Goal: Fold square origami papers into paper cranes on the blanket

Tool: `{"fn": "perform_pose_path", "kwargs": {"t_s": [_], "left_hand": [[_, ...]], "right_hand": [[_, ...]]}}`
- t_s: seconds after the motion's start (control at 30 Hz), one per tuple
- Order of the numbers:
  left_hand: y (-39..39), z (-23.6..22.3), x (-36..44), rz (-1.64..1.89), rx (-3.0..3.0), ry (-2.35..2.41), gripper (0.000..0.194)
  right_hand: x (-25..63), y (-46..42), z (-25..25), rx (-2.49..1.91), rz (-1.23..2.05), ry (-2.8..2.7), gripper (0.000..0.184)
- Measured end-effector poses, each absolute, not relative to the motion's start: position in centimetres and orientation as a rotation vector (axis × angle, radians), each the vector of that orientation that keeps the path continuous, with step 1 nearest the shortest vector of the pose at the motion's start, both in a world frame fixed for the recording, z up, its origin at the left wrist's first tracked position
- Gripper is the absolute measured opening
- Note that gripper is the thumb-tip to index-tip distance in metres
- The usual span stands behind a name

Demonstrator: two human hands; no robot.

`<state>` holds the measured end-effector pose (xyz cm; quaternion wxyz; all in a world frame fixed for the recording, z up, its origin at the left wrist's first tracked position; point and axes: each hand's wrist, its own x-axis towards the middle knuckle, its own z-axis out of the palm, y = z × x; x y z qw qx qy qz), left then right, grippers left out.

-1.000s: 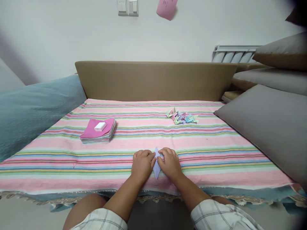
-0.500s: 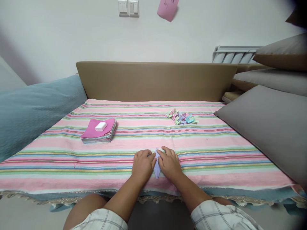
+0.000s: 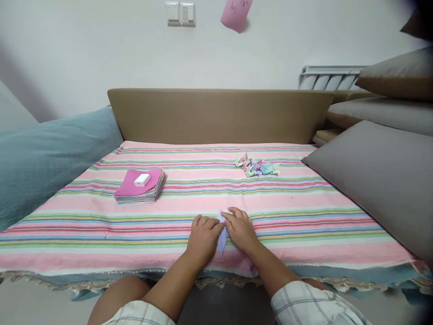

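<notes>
Folded lilac paper (image 3: 222, 244), narrow and pointed at its near end, lies on the striped cover (image 3: 189, 194) near its front edge, between the two hands. Left hand (image 3: 204, 235): grasping the paper, thumb laid across its left side, fingers bent. Right hand (image 3: 241, 232): grasping the same piece from the right, forefinger at its upper part, thumb just below. Fingers hide the middle of the paper; the exact fold under them cannot be told.

Beyond the hands, to the left, stands a stack of paper (image 3: 156, 189) with a pink sheet (image 3: 130, 183) on top, a small white block (image 3: 142, 180) resting on that sheet. To the right and farther back, a cluster of multicoloured folded paper pieces (image 3: 257, 167) sits together, well apart from the hands. Behind the cover rises a brown backrest (image 3: 216, 117).
</notes>
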<state>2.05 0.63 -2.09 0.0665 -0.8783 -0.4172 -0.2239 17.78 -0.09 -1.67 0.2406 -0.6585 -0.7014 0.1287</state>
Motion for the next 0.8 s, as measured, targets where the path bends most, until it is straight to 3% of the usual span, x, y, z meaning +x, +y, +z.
{"fn": "perform_pose_path", "kwargs": {"t_s": [0.4,0.8], "left_hand": [[0.3,-1.9,1.7,-0.510,-2.690,-1.139,0.031],[0.0,-1.7,1.6,-0.463,-2.721,-1.105,0.032]], "right_hand": [[18.1,0.0,-1.9,-1.795,0.328,-2.028,0.040],[18.9,1.0,-1.9,-1.803,0.536,-1.987,0.040]]}}
